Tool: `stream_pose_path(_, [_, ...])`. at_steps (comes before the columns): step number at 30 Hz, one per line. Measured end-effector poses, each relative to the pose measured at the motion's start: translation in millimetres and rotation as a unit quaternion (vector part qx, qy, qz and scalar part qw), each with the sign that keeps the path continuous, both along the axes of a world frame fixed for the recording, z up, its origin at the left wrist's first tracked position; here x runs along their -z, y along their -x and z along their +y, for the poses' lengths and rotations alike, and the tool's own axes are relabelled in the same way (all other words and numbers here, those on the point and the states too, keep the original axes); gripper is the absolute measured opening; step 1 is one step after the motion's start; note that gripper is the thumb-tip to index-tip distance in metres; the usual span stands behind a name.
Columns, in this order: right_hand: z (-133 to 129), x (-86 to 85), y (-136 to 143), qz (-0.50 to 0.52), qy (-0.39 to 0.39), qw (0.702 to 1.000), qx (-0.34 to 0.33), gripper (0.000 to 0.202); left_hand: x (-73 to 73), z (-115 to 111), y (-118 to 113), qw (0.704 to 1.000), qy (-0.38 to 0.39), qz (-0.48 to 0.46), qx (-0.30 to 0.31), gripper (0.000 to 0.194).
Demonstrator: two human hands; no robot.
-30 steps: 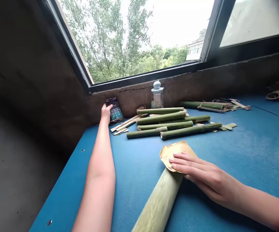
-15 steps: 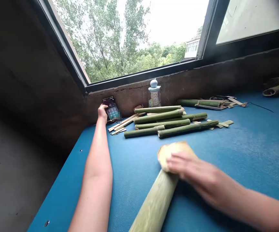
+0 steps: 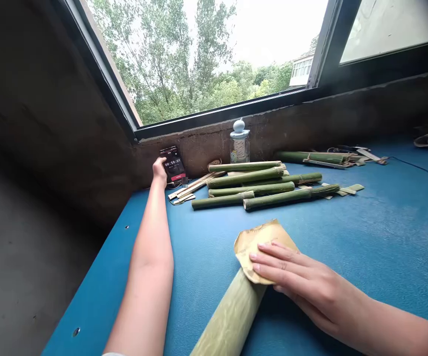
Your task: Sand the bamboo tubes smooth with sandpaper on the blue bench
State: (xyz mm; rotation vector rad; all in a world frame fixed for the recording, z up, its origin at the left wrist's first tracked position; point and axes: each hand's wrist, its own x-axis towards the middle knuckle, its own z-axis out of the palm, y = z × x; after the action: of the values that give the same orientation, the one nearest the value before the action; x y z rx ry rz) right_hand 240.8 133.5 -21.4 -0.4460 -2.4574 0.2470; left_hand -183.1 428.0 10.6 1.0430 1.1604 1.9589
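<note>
At the back left, my left hand [image 3: 159, 170] grips the left edge of a black phone [image 3: 173, 164], which leans against the wall and shows a running time. My right hand [image 3: 303, 277] presses a worn, tan piece of sandpaper [image 3: 258, 240] over the far end of a thick, pale green bamboo tube [image 3: 230, 316]. The fingers lie along the sheet, with the thumb tucked underneath. Toward the bottom edge, the tube runs out of view between my arms.
Several green bamboo pieces [image 3: 254, 189] lie across the blue table [image 3: 199, 247], with thin split strips [image 3: 184, 193] at their left. A lidded clear jar [image 3: 239, 148] stands behind them by the wall. Farther right lies another bamboo bundle [image 3: 310, 157]. Above is a window [image 3: 214, 64].
The phone screen has gone from a lock keypad to a running time display. My right hand and the sandpaper have shifted slightly left, and the motion blur is gone.
</note>
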Motion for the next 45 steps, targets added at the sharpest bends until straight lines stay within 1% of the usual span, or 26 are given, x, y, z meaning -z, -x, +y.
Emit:
stream_pose_path(3, [-11,-11.2,3,-0.052,-0.039,0.996,-0.064,0.045,-0.9,4,0,1.000,0.006,-0.011,-0.005,0.037])
stream_pose_path(5, [-12,-12.0,4,-0.050,-0.050,0.994,-0.080,0.044,-0.7,6,1,1.000,0.012,-0.012,-0.011,0.038])
stream_pose_path(8, [-6,-4.7,4,-0.010,-0.033,0.998,-0.043,0.041,1.5,6,3,1.000,0.017,-0.008,-0.010,0.037])
stream_pose_path(10, [-3,-0.5,4,-0.010,-0.024,0.999,-0.023,0.041,3.1,5,4,1.000,0.014,-0.009,-0.004,0.037])
stream_pose_path(11, [-2,0.1,4,-0.021,-0.026,0.999,-0.024,0.041,3.5,4,4,1.000,0.011,-0.013,-0.001,0.037])
stream_pose_path(15, [-2,-6.0,6,-0.084,-0.042,0.995,-0.042,0.044,1.7,4,2,0.999,-0.006,-0.038,0.006,0.038])
stream_pose_path(17, [0,-10.0,9,-0.107,-0.031,0.993,-0.033,0.047,-0.8,5,0,0.999,-0.015,-0.051,0.014,0.038])
stream_pose_path(19, [2,-11.3,12,-0.119,-0.020,0.992,-0.021,0.055,-3.2,5,-3,0.998,-0.023,-0.061,0.025,0.038])
stream_pose_path(21, [4,-9.7,15,-0.106,-0.023,0.994,-0.011,0.060,-4.8,5,-5,0.997,-0.027,-0.068,0.037,0.038])
stream_pose_path(24, [12,-5.8,16,-0.070,-0.029,0.997,-0.008,0.046,-4.9,3,-5,0.996,-0.026,-0.078,0.047,0.037])
stream_pose_path(25, [16,-5.3,13,-0.068,-0.026,0.997,-0.011,0.042,-4.5,2,-5,0.995,-0.024,-0.081,0.048,0.037])
stream_pose_path(27, [29,-6.5,4,-0.082,-0.018,0.996,-0.012,0.042,-3.3,1,-5,0.995,-0.020,-0.086,0.049,0.037])
stream_pose_path(31, [60,-14.4,-29,-0.113,0.001,0.994,0.012,0.042,-1.6,0,-4,0.994,-0.020,-0.093,0.049,0.037])
stream_pose_path(33, [70,-17.0,-47,-0.130,-0.002,0.991,0.036,0.042,-1.6,0,-5,0.994,-0.023,-0.094,0.049,0.037])
stream_pose_path(35, [72,-16.9,-57,-0.140,-0.020,0.987,0.073,0.044,-2.0,0,-6,0.994,-0.024,-0.094,0.049,0.036])
stream_pose_path(37, [62,-15.0,-56,-0.133,-0.042,0.985,0.099,0.045,-2.1,1,-6,0.994,-0.023,-0.092,0.049,0.036])
stream_pose_path(39, [40,-13.5,-42,-0.114,-0.062,0.987,0.093,0.047,-1.1,1,-6,0.995,-0.019,-0.089,0.045,0.036])
stream_pose_path(41, [11,-13.8,-20,-0.102,-0.083,0.990,0.059,0.048,1.5,-1,-6,0.996,-0.008,-0.084,0.043,0.036])
stream_pose_path(43, [-14,-15.2,0,-0.112,-0.096,0.989,0.005,0.054,5.5,-4,-4,0.996,0.009,-0.078,0.044,0.037])
stream_pose_path(45, [-21,-14.0,10,-0.108,-0.090,0.990,-0.034,0.058,10.1,-9,-2,0.996,0.030,-0.074,0.047,0.038])
